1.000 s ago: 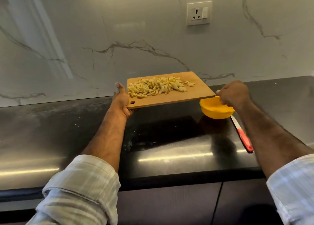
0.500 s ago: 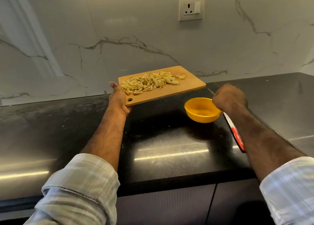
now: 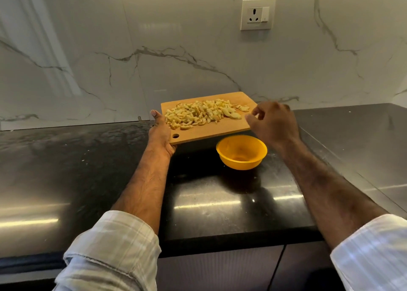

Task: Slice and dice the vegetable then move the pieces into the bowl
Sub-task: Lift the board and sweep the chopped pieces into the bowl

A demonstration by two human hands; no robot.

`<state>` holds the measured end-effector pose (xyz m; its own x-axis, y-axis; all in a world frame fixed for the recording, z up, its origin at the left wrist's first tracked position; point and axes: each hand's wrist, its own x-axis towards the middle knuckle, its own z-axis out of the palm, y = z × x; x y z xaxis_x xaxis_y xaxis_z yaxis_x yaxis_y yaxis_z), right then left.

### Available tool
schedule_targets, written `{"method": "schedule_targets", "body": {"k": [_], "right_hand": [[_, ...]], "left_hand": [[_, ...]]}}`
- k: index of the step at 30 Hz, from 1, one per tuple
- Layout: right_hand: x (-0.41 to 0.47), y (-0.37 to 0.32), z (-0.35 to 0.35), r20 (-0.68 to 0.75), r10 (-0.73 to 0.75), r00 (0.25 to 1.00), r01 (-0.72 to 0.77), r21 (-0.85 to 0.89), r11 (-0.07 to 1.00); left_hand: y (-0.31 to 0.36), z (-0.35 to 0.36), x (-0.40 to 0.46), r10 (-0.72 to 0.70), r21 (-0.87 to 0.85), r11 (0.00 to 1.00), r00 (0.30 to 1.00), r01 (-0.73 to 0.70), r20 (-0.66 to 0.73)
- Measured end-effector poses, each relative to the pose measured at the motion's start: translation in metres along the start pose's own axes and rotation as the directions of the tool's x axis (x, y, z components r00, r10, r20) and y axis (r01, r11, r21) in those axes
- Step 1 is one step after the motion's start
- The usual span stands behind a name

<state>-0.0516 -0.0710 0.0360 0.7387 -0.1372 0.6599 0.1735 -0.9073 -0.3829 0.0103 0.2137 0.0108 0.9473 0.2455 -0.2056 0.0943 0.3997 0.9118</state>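
A wooden cutting board (image 3: 220, 129) is held above the black counter, with a heap of pale yellow diced vegetable pieces (image 3: 202, 113) on it. My left hand (image 3: 160, 134) grips the board's left end beside its hanging hole, thumb on top. An empty yellow bowl (image 3: 241, 152) stands on the counter just below the board's near right edge. My right hand (image 3: 273, 123) hovers over the board's right end with its fingers loosely curled and nothing in them.
The black counter (image 3: 220, 202) runs along a white marble wall with a socket (image 3: 257, 14). A steel-coloured surface (image 3: 352, 141) lies to the right. My right forearm crosses the spot where the knife lay.
My right hand has let go of the bowl and risen to the board's right end. The bowl now stands on the counter closer to the board. The board has stayed in my left hand.
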Motion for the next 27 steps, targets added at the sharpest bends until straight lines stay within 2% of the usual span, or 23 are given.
{"method": "schedule_targets", "body": {"k": [1, 3, 6, 10, 15, 27], "right_hand": [[0.007, -0.003, 0.006, 0.044, -0.043, 0.998, 0.042, 0.038, 0.998], [0.023, -0.006, 0.021, 0.226, -0.074, 0.971, 0.063, 0.057, 0.996], [0.047, -0.012, 0.037, 0.481, -0.051, 0.875, 0.057, 0.003, 0.998], [0.074, -0.021, 0.054, 0.656, -0.043, 0.754, 0.115, -0.067, 0.991], [0.086, -0.028, 0.068, 0.717, -0.083, 0.692, 0.122, -0.002, 0.993], [0.078, -0.027, 0.074, 0.532, -0.071, 0.844, 0.051, 0.052, 0.997]], "left_hand": [[-0.001, 0.000, 0.000, -0.006, 0.015, 1.000, 1.000, 0.006, -0.003], [-0.001, -0.003, 0.006, -0.005, 0.038, 0.999, 1.000, 0.005, -0.009], [0.000, -0.009, 0.017, -0.026, 0.069, 0.997, 1.000, 0.027, -0.014], [0.003, -0.011, 0.021, -0.028, 0.055, 0.998, 0.999, 0.027, 0.023], [-0.002, -0.007, 0.023, -0.045, 0.071, 0.997, 0.996, 0.039, 0.082], [-0.010, -0.005, 0.021, -0.039, 0.045, 0.998, 0.997, 0.036, 0.061]]}}
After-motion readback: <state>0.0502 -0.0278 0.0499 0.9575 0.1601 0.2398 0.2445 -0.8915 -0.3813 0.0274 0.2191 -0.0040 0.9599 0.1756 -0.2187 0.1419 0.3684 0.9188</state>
